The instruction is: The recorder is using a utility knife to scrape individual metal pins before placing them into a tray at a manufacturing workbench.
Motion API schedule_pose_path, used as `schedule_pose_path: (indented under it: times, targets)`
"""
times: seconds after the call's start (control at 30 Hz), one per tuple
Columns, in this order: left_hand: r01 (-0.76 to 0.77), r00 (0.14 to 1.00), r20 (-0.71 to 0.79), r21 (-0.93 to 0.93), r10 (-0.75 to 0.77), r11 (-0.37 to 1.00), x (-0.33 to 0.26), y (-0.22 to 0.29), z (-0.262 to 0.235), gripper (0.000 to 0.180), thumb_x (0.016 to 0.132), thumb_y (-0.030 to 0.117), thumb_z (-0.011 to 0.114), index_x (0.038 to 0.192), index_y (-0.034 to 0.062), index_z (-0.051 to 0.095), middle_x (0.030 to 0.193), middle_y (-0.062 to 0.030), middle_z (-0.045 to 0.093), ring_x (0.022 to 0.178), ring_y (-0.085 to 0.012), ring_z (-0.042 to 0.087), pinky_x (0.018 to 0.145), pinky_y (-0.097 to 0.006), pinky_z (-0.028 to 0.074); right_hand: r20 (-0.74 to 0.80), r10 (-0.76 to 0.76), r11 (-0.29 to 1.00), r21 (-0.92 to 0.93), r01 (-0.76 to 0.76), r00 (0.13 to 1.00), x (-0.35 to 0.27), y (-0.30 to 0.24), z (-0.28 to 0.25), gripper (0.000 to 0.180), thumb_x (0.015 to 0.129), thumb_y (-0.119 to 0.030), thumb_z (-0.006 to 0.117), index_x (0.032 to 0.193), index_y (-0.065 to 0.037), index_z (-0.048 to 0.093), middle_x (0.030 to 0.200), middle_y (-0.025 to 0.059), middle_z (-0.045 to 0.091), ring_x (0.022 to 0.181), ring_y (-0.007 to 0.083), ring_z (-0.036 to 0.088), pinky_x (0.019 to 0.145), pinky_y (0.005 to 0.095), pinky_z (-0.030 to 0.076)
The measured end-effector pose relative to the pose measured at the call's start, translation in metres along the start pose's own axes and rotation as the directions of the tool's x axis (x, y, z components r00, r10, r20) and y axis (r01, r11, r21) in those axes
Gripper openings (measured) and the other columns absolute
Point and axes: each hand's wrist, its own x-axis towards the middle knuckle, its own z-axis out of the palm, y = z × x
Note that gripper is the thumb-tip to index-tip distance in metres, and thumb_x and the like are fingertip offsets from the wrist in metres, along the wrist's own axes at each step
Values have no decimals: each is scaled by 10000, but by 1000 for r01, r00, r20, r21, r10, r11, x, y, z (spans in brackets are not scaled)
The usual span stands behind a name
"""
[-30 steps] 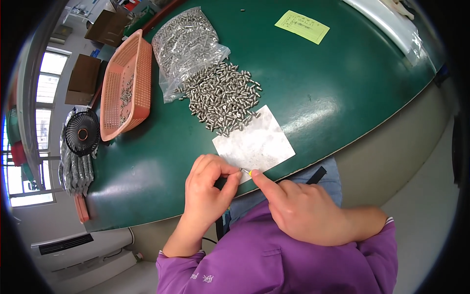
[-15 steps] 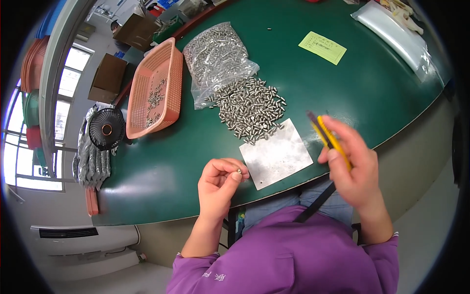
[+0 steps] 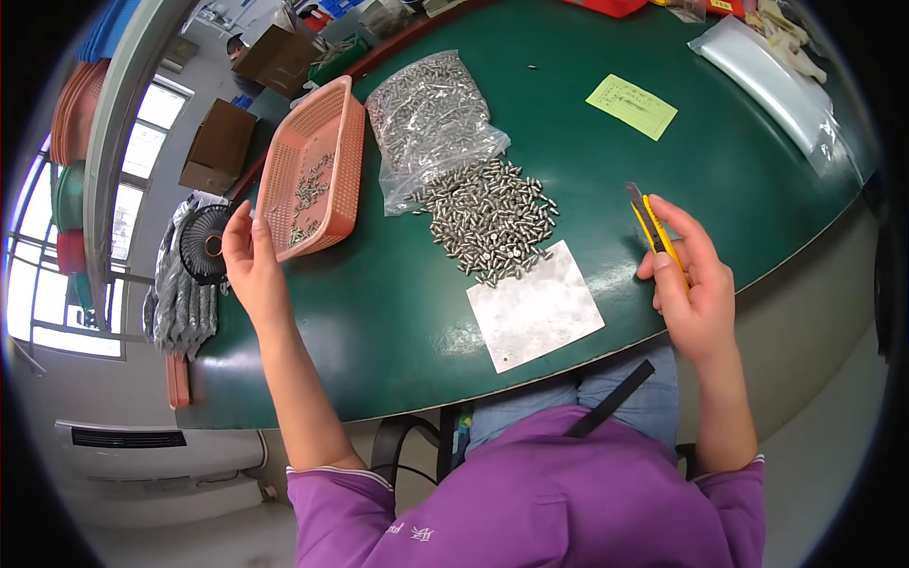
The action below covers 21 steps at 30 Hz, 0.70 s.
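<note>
My right hand grips a yellow utility knife, its blade out and pointing away from me. Beside the near left end of the salmon plastic basket, my left hand is raised with its fingers stretched out and no part visible in them. Several small metal pins lie in the basket. A heap of similar silvery pins covers the table at the mouth of a clear plastic bag full of them. In front of the heap lies a pale square sheet with a small dark speck near its corner.
A small black fan and a stack of grey plastic packets stand left of the basket. On the green table lie a yellow-green paper slip and, far right, a roll of clear plastic. Cardboard boxes are behind the basket.
My left hand has moved left from the pale sheet to the basket's end; the small metal part pinched in it earlier no longer shows. My right hand still holds the knife, slightly shifted right.
</note>
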Motion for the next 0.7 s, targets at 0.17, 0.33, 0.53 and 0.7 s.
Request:
schedule_pose_path:
  times: [0.17,0.33,0.53,0.7]
  targets:
    - [-266,865,471,137,174,954,-55,34,30,122,789,24,734,898,33,681,1019,-75,630,1012,-205,597,897,-319,474,8,-56,998,-31,56,998,0,2,1,438,952,-40,482,1390,-61,497,748,13,624,524,24,440,500,190,374]
    - [-397,703,688,167,181,903,-103,51,61,170,719,20,752,869,66,688,933,-71,602,934,-270,580,811,-376,475,18,-49,999,-23,49,999,0,4,0,438,951,-42,484,1388,-60,499,752,18,628,526,26,447,507,190,381]
    - [-456,683,695,169,222,874,-98,47,69,180,716,19,744,879,63,680,902,-77,600,915,-279,575,799,-385,474,-12,-16,1000,-25,15,1000,0,-3,0,447,889,-16,542,1329,-91,550,727,72,660,646,131,638,633,269,498]
    - [-419,665,729,182,164,890,-96,49,65,140,718,23,740,826,43,655,867,-82,597,877,-281,571,781,-377,472,-24,-25,999,-33,24,999,-1,-2,-2,446,889,-16,542,1328,-91,549,728,71,662,661,136,652,635,274,504]
